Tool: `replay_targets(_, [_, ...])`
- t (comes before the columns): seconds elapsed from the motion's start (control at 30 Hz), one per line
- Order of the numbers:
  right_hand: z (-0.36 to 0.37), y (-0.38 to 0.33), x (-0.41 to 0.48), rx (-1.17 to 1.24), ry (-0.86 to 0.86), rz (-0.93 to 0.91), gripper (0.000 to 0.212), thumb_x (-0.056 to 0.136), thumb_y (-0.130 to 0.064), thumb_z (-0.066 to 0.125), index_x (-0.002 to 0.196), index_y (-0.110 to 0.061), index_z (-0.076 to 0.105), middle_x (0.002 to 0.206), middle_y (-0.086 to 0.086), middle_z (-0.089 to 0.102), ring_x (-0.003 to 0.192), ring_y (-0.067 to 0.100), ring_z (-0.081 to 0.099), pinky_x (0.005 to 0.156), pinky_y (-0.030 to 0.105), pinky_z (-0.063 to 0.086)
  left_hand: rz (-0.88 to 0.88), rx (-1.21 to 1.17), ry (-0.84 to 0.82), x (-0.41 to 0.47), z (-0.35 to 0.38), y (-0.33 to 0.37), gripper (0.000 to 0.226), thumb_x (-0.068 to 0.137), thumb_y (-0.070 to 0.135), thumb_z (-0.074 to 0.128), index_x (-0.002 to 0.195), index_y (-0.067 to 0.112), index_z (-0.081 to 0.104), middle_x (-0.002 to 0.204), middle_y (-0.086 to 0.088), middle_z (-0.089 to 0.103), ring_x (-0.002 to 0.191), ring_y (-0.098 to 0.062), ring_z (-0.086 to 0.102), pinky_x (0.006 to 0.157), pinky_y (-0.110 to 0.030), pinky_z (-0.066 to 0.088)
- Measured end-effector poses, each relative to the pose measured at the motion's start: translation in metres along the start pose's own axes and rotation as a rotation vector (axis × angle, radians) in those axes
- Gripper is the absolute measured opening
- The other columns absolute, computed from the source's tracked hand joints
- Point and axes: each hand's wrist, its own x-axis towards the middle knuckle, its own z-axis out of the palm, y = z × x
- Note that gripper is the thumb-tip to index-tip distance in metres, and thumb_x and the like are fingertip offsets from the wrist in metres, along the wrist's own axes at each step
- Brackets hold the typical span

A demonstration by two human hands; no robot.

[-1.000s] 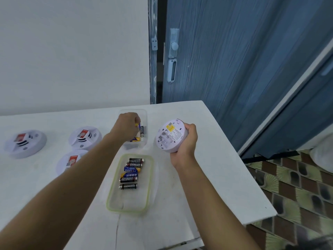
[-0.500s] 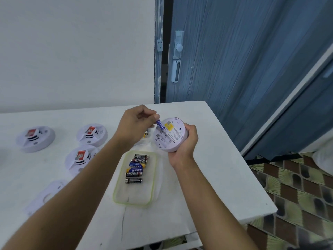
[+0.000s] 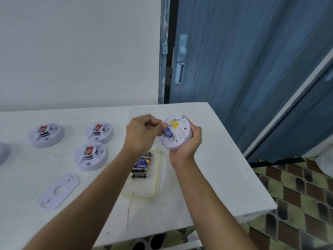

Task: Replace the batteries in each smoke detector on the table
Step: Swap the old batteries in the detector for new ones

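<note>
My right hand (image 3: 187, 143) grips a white round smoke detector (image 3: 178, 130), tilted with its back towards me and a yellow sticker showing. My left hand (image 3: 142, 134) pinches a blue battery (image 3: 167, 132) and presses it against the open back of that detector. Three more white detectors with red labels lie on the table: one at far left (image 3: 46, 135), one in the middle (image 3: 99, 132), one nearer me (image 3: 91, 156). A clear green-rimmed tray (image 3: 155, 181) below my hands holds several batteries (image 3: 141, 165).
A flat white detector backplate (image 3: 58, 191) lies at the near left. A second clear container (image 3: 142, 111) sits behind my left hand. The white table (image 3: 216, 186) ends at right over patterned floor; a blue door (image 3: 234, 60) stands beyond.
My left hand left the far container with a blue battery and brought it to the back of the detector. The view shifted, so the backplate is now visible.
</note>
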Motion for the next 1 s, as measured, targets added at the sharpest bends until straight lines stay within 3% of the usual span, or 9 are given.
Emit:
replay_targets(0.23, [0.004,0.001,-0.011,0.020,0.035,0.016,0.033,0.096,-0.030,0.038,0.102,-0.015,0.067,0.084,0.005,0.067,0.074,0.022,0.064,0.064,0.026,0.050,0.097,0.159,0.038,-0.016,0.011,0.001,0.008,0.082,0.023,0.076,0.082,0.015,0.077,0.069,0.013,0.069,0.062,0.004,0.061,0.061,-0.007,0.045])
replay_targets(0.33, [0.005,0.000,-0.012,0.045,0.042,0.020,0.032,0.096,-0.029,0.038,0.104,-0.014,0.066,0.083,0.005,0.065,0.071,0.020,0.064,0.060,0.024,0.050,0.202,0.260,0.062,-0.021,0.014,0.001,0.011,0.086,0.023,0.072,0.083,0.013,0.076,0.074,0.011,0.068,0.072,-0.004,0.062,0.067,-0.010,0.043])
replay_targets(0.4, [0.005,0.001,-0.011,0.047,0.044,0.024,0.033,0.096,-0.030,0.039,0.109,-0.013,0.064,0.088,0.007,0.064,0.074,0.021,0.063,0.061,0.024,0.051,0.267,0.320,0.084,-0.023,0.017,-0.002,0.014,0.088,0.022,0.069,0.084,0.010,0.076,0.079,-0.001,0.070,0.076,-0.015,0.062,0.073,-0.022,0.046])
replay_targets(0.5, [0.002,0.002,-0.009,0.022,0.048,0.030,0.034,0.094,-0.032,0.042,0.110,-0.013,0.066,0.093,0.009,0.064,0.078,0.024,0.063,0.064,0.026,0.051,0.346,0.409,0.087,-0.028,0.023,-0.011,0.027,0.093,0.028,0.059,0.080,0.008,0.074,0.076,-0.007,0.066,0.075,-0.022,0.059,0.068,-0.034,0.045])
replay_targets(0.7, [-0.006,0.003,-0.007,0.004,0.060,0.081,0.032,0.091,-0.034,0.045,0.104,-0.012,0.063,0.083,0.006,0.062,0.071,0.022,0.063,0.061,0.024,0.051,0.411,0.512,0.057,-0.031,0.028,-0.020,0.036,0.093,0.028,0.047,0.076,0.007,0.070,0.067,-0.007,0.059,0.069,-0.024,0.051,0.062,-0.033,0.037])
replay_targets(0.8, [-0.008,-0.001,-0.003,0.016,0.061,0.104,0.026,0.091,-0.033,0.045,0.097,-0.013,0.061,0.074,0.002,0.060,0.061,0.018,0.061,0.056,0.021,0.049,0.399,0.631,0.036,-0.037,0.033,-0.020,0.045,0.094,0.031,0.033,0.101,0.012,0.073,0.081,-0.003,0.067,0.084,-0.026,0.054,0.076,-0.037,0.035])
replay_targets(0.87, [-0.010,-0.003,0.003,-0.011,0.072,0.091,0.027,0.091,-0.033,0.046,0.097,-0.014,0.064,0.077,0.003,0.062,0.065,0.019,0.063,0.060,0.023,0.050,0.389,0.700,0.009,-0.035,0.034,-0.023,0.051,0.093,0.035,0.027,0.112,0.016,0.071,0.091,0.001,0.070,0.094,-0.025,0.055,0.079,-0.037,0.029])
replay_targets(0.93, [-0.013,-0.004,0.009,-0.056,0.095,0.087,0.028,0.091,-0.033,0.047,0.098,-0.014,0.066,0.081,0.005,0.064,0.068,0.021,0.064,0.061,0.024,0.051,0.369,0.689,-0.074,-0.029,0.030,-0.023,0.043,0.097,0.035,0.032,0.103,0.017,0.071,0.090,0.002,0.072,0.095,-0.024,0.054,0.083,-0.037,0.032])
replay_targets(1.0, [-0.017,-0.005,0.013,-0.075,0.114,0.097,0.027,0.092,-0.031,0.045,0.096,-0.014,0.066,0.079,0.005,0.063,0.067,0.021,0.063,0.056,0.022,0.050,0.300,0.580,-0.177,-0.020,0.025,-0.020,0.038,0.101,0.032,0.040,0.088,0.014,0.072,0.085,0.001,0.072,0.088,-0.018,0.055,0.079,-0.026,0.038])
